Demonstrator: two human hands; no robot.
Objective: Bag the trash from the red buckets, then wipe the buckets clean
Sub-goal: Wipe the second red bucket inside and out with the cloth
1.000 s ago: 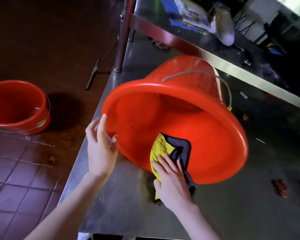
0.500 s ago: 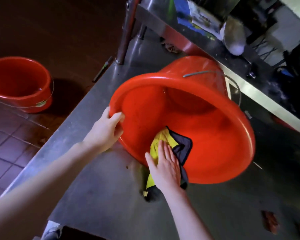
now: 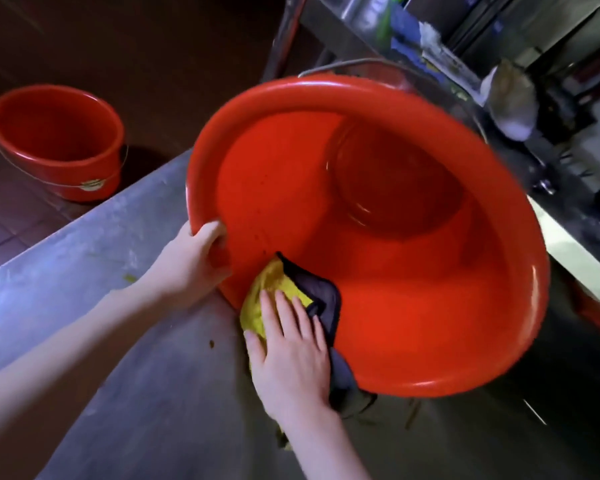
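A large red bucket (image 3: 413,289) lay tipped on its side on the steel desk (image 3: 84,271), its mouth facing the near side and its base pointing toward the far shelf (image 3: 440,60). The left hand (image 3: 191,268) gripped the bucket's left rim, fingers (image 3: 212,233) curled over the lip and clenched on it. The right hand (image 3: 291,355) lay flat with its fingers spread, pressing a yellow and grey cloth (image 3: 281,289) against the lower inside wall, just over the near rim (part of the cloth trailed out onto the desk beneath the palm). Dark specks dotted the inner wall on the left. A second red bucket (image 3: 54,140) stood upright on the tiled floor (image 3: 0,230), far left, well apart from the desk, its wire handle hanging down.
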